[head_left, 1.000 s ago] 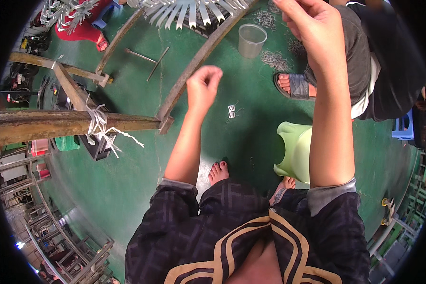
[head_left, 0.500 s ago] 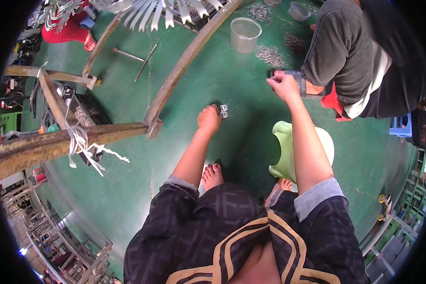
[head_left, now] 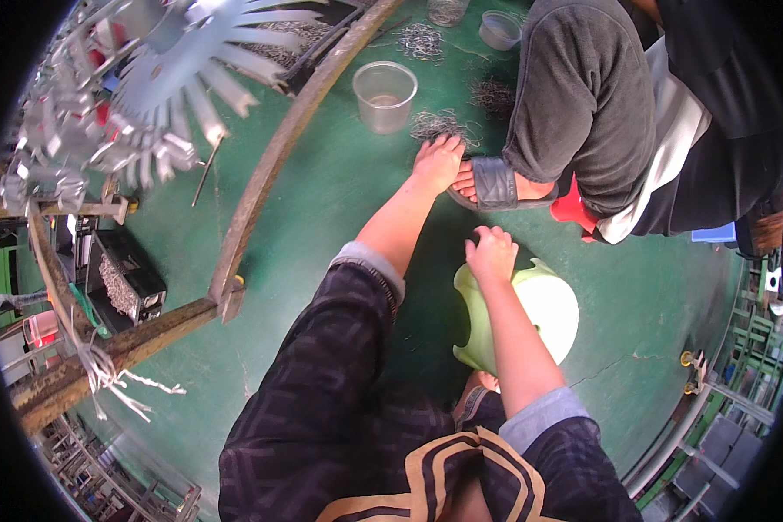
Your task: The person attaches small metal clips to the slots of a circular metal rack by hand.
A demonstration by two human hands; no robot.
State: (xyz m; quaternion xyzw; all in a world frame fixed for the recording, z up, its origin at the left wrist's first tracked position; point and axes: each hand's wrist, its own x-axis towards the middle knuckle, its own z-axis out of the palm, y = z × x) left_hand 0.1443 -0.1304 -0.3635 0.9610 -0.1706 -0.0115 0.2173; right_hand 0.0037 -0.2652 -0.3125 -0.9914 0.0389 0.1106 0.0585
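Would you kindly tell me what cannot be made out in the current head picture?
In the head view:
Left hand: its palm and any contents, hidden by its back.
Right hand: likewise, palm turned away.
Wire pile: single pieces, too small to count.
Metal fan: exact blade outlines, blurred.
Co-worker: upper body, partly lost in the dark rim.

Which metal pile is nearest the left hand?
The pile at the left hand, beside the large tub; the darker pile and upper pile lie farther off.
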